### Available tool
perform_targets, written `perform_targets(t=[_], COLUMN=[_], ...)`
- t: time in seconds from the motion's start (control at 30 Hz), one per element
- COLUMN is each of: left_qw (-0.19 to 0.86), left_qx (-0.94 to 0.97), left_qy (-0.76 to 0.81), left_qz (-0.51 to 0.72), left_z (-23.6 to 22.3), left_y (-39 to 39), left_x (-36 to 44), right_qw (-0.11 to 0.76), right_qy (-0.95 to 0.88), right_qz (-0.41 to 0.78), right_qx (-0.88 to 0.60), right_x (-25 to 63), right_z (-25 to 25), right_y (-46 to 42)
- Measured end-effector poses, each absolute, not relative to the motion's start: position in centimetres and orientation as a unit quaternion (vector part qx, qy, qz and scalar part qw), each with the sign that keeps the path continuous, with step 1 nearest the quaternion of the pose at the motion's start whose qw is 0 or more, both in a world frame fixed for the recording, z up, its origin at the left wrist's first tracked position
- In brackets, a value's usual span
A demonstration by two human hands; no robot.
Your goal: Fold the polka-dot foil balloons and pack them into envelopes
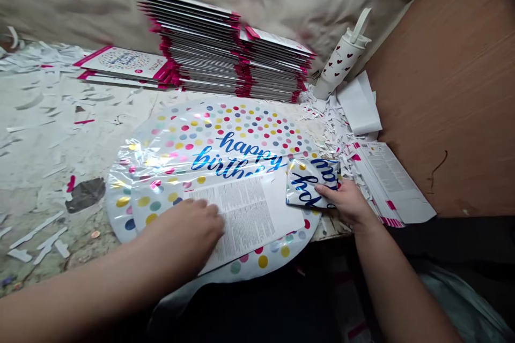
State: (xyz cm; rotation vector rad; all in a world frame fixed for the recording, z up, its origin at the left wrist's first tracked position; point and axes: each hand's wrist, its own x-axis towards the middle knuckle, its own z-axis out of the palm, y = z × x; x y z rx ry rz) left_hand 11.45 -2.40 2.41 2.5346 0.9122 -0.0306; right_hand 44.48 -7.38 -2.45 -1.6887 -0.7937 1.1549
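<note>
The table [40, 163] is carrying a scatter of white paper strips [44, 56] across its worn, stained top, and a dark patch [85, 194] is showing near its front edge. Two tall stacks of pink-edged packs [197, 43] are sitting at the back, with a lower pile [123, 64] lying just to their left. A round foil balloon [213, 139] is lying flat in the middle, and a heart-print bottle [341, 59] is leaning just right of the stacks. A folded white sheet [359, 104] and a pile of printed sheets [390, 182] are resting at the right, beside a brown wooden board [442, 91].
</note>
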Motion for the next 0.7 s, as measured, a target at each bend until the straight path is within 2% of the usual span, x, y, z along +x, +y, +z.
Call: perform_targets(t=[0.03,0.13,0.27,0.33,0.43,0.57,0.7], left_qw=[0.178,0.104,0.098,0.111,0.127,0.106,0.088], left_qx=[0.943,0.984,0.991,0.989,0.984,0.983,0.989], left_qy=[0.276,0.145,0.081,0.073,0.07,0.061,0.036], left_qz=[-0.049,-0.002,0.046,0.067,0.101,0.139,0.112], left_z=[2.8,2.3,0.2,-0.2,0.3,1.2,1.6], left_y=[-1.9,0.2,2.0,2.2,2.4,2.2,1.7], left_x=[13.2,18.3,20.8,20.6,19.8,19.4,19.4], right_qw=[0.457,0.444,0.405,0.411,0.424,0.372,0.363], right_qy=[-0.33,-0.38,-0.414,-0.413,-0.392,-0.325,-0.291], right_qz=[0.458,0.396,0.308,0.312,0.413,0.598,0.676], right_qx=[-0.688,-0.708,-0.755,-0.751,-0.704,-0.631,-0.571], right_x=[44.2,43.2,41.9,41.1,40.4,40.3,39.4], right_z=[-2.5,-2.5,-1.9,-1.2,-0.2,0.1,-0.1], right_y=[-7.4,-7.8,-9.3,-10.1,-10.5,-9.6,-7.9])
